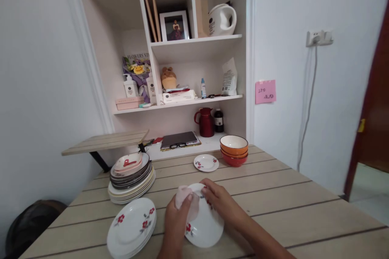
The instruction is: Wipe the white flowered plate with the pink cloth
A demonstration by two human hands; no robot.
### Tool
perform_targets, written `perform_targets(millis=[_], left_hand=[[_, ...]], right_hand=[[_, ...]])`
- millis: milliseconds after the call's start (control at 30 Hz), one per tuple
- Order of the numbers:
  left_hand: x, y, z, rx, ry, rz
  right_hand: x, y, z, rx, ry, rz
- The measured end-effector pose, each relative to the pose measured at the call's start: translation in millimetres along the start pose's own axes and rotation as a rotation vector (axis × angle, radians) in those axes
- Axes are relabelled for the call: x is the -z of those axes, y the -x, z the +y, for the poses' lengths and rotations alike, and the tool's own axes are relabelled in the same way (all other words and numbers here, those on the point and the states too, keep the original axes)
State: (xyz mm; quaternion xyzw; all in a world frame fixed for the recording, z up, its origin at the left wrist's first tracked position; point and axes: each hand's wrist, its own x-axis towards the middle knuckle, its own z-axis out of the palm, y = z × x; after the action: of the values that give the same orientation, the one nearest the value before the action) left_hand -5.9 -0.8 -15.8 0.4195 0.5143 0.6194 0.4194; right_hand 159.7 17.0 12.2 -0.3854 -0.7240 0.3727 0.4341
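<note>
A white plate with red flowers point(206, 226) is tilted up between my two hands over the table. My right hand point(220, 202) grips its far right rim, thumb across the face and fingers behind. In my left hand point(179, 212) is a pale, crumpled cloth point(183, 195), pinched at the plate's left rim; whether it is cloth or tissue I cannot tell. Left of my hands lies a stack of matching flowered plates point(132, 226). A small flowered plate point(206, 163) lies flat beyond my hands.
Stacked orange and red bowls point(234, 151) stand at the back right. A taller pile of plates and dishes point(130, 182) is at the back left, near a small raised wooden stand point(106, 143). Behind the table are a red jug point(206, 123) and shelves point(197, 42).
</note>
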Motion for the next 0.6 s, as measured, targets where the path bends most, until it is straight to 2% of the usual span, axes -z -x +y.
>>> perform_targets(millis=[100,300,433,600], left_hand=[[-1.0,1.3,1.8,0.014,0.026,0.010],[-2.2,6.2,7.3,-0.045,0.032,0.009],[-0.8,6.9,10.9,-0.055,0.063,0.006],[-0.4,1.6,5.9,-0.030,0.110,0.069]], right_hand=[[-4.8,-2.1,4.0,0.006,0.032,0.070],[-8.9,-3.5,10.1,-0.027,-0.134,0.037],[-17.1,-4.7,7.1,-0.003,-0.216,0.151],[-31.6,-4.8,2.8,-0.011,-0.475,0.253]])
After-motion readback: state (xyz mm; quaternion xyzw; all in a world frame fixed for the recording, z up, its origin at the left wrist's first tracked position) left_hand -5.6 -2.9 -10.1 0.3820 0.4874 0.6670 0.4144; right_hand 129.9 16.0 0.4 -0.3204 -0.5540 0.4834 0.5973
